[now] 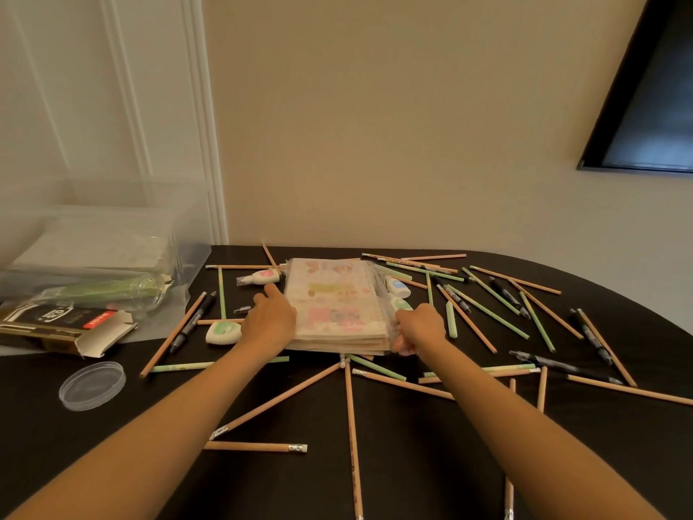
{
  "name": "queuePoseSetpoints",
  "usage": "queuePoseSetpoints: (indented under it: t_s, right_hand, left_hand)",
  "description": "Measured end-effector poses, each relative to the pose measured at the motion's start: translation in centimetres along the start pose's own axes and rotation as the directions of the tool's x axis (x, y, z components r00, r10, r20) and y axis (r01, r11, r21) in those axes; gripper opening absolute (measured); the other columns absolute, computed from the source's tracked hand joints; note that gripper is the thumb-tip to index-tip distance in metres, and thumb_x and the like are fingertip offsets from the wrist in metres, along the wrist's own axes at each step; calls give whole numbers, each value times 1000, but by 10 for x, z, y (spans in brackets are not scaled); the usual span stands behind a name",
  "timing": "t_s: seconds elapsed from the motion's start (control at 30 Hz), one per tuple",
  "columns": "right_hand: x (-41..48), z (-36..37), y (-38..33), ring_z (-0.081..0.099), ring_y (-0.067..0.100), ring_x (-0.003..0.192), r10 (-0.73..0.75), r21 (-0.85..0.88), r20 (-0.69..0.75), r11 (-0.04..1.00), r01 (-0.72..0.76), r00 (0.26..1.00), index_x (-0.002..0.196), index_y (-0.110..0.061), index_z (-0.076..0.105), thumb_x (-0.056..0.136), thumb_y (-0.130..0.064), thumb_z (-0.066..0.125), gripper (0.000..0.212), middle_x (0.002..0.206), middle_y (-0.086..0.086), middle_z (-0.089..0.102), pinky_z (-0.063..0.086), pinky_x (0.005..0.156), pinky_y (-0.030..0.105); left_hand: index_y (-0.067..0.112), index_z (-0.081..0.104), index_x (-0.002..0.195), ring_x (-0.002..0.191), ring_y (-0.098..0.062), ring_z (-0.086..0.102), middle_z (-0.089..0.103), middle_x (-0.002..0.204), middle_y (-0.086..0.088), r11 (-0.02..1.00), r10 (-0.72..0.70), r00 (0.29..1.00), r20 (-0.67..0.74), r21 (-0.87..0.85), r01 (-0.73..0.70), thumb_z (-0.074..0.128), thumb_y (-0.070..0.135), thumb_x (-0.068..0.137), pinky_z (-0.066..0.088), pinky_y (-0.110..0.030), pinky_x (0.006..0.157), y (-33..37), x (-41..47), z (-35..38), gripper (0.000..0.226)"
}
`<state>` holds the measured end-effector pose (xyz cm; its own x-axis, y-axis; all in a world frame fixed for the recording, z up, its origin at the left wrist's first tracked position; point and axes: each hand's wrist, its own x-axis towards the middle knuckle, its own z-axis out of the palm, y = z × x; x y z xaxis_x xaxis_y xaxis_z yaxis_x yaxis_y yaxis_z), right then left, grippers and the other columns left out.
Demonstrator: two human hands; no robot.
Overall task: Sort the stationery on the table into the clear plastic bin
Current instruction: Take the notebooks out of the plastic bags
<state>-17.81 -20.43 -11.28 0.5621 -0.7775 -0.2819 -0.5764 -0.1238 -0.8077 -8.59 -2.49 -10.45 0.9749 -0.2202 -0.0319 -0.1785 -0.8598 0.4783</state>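
My right hand [420, 326] pinches the near right corner of the stack [335, 305], fingers curled round its clear sleeve. My left hand [272, 320] lies against the stack's left edge; I cannot tell whether its fingers clamp it. The stack lies flat mid-table [412, 463], resting on some pencils [255, 446]. At its 9 o'clock, a green tape [224, 332] sits just beside my left hand. At 10 o'clock stands the bin [112, 234], with papers inside. At 8 o'clock lie a box [63, 328] and a round lid [92, 384]. More pencils and pens [564, 367] are scattered from 12 round to 6 o'clock.
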Motion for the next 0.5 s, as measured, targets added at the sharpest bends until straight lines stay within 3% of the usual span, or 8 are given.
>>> queuePoseSetpoints:
  t_s: [0.03, 0.17, 0.27, 0.37, 0.43, 0.5]
  right_hand:
    - [1, 0, 0, 58, 23, 58, 34, 31, 13, 999, -35, 999, 84, -6, 52, 93, -16, 49, 14, 68, 12, 54, 57, 69, 37]
    - [9, 0, 3, 50, 20, 47, 99, 144, 57, 984, -106, 993, 92, -2, 54, 91, -8, 49, 8, 68, 14, 53, 49, 49, 29]
    - [16, -1, 6, 44, 15, 45, 156, 282, 105, 942, -180, 982, 93, -5, 49, 87, -2, 49, 6, 73, 13, 49, 39, 37, 21]
    - [20, -5, 3, 42, 15, 43, 206, 437, 158, 863, -256, 966, 83, -4, 47, 83, 5, 45, 10, 67, 12, 45, 37, 37, 19]
    - [19, -7, -2, 38, 15, 44, 218, 545, 170, 791, -276, 961, 73, -4, 44, 82, 9, 42, 16, 61, 10, 40, 39, 36, 17]
    - [18, -8, -6, 36, 15, 47, 209, 638, 175, 720, -272, 962, 76, -2, 46, 81, 12, 40, 16, 64, 10, 39, 38, 33, 15]
  left_hand:
    - [7, 19, 140, 117, -37, 48, 40, 135, -19, 1000, -20, 999, 32, -19, 21, 33, 19, 98, 48, -42, 89, 3, 2, 0, 46]
    - [6, 26, 139, 109, -38, 51, 40, 132, -19, 958, -98, 976, 195, -246, 146, 34, 29, 99, 53, -37, 55, 11, 9, -3, 47]
    - [6, 40, 127, 98, -35, 58, 50, 118, -17, 906, -97, 946, 308, -365, 212, 40, 41, 96, 57, -40, 58, 13, 18, -8, 46]
    - [9, 43, 122, 92, -32, 64, 60, 108, -15, 783, -102, 889, 446, -515, 348, 52, 43, 91, 58, -41, 64, 12, 32, -14, 47]
    - [10, 48, 116, 75, -22, 65, 64, 91, -11, 770, -56, 880, 471, -541, 339, 52, 42, 92, 57, -30, 54, 12, 35, -20, 40]
    - [9, 49, 116, 65, -19, 61, 62, 87, -9, 737, -4, 883, 469, -595, 320, 50, 37, 94, 49, -22, 41, 13, 35, -25, 35]
